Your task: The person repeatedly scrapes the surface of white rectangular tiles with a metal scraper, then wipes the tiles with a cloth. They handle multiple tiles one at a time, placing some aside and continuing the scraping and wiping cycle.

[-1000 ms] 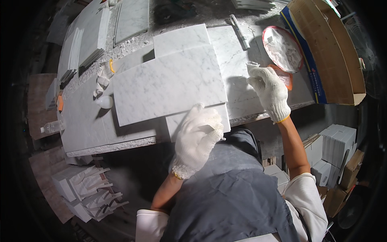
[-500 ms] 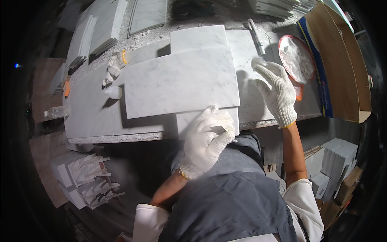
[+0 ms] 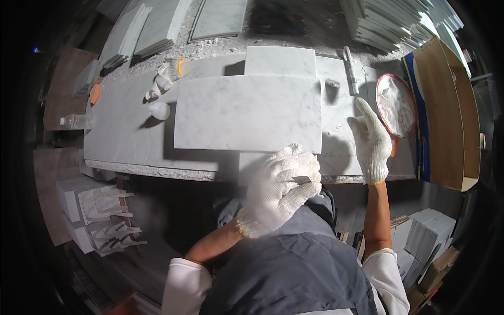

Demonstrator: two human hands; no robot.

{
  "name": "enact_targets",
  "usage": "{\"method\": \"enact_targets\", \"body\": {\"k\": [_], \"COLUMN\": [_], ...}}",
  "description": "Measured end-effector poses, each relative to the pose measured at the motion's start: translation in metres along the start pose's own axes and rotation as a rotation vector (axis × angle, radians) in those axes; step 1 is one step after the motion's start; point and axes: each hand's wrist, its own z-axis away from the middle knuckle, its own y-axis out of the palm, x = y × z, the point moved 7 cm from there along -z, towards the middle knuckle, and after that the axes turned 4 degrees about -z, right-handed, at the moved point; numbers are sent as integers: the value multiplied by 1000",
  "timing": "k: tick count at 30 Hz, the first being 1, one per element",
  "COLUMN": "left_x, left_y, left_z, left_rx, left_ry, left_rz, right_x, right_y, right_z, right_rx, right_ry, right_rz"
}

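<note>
Workbench (image 3: 118,144) — its pale stone top, ragged along the near edge, spans the view from left to right. At its right end stands a long, open cardboard box (image 3: 451,115), brown inside with a blue side. Stacks of marble slabs occupy the far side, one group at the upper left (image 3: 160,29) and another at the upper right (image 3: 386,23). The person's dark grey apron (image 3: 283,273) fills the lower middle.

The large marble slab (image 3: 247,113), white with faint grey veining, lies flat at the centre of the bench. Marble beneath it (image 3: 281,60) shows past its far and near edges; whether this is one piece or two cannot be told.

Both hands wear white knitted gloves. The left hand (image 3: 281,191) is curled before the slab's near edge, thumb and fingers pinching a small grey chip (image 3: 301,179); whether its fingertips touch the slab cannot be told. The right hand (image 3: 371,142) is apart from the slab, to its right — fingers extended, thumb held away, grasping nothing visible.

Beside the box sits a round, red-rimmed container (image 3: 396,105) of white material. A crumpled glove (image 3: 163,79) with a yellow cuff lies left of the slab. A white marker (image 3: 350,71) points toward the right fingertips; a white bulb-shaped object (image 3: 159,111) rests left of the slab; a small grey lump (image 3: 332,83) lies between slab and marker.
</note>
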Motion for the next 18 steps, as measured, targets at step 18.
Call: {"method": "enact_targets", "body": {"k": [18], "left_x": [5], "left_y": [33], "left_z": [5], "left_rx": [25], "left_ry": [51], "left_rz": [8], "right_x": [55], "right_y": [4], "right_z": [92], "right_rx": [398], "right_ry": [252], "right_rz": [-551]}}
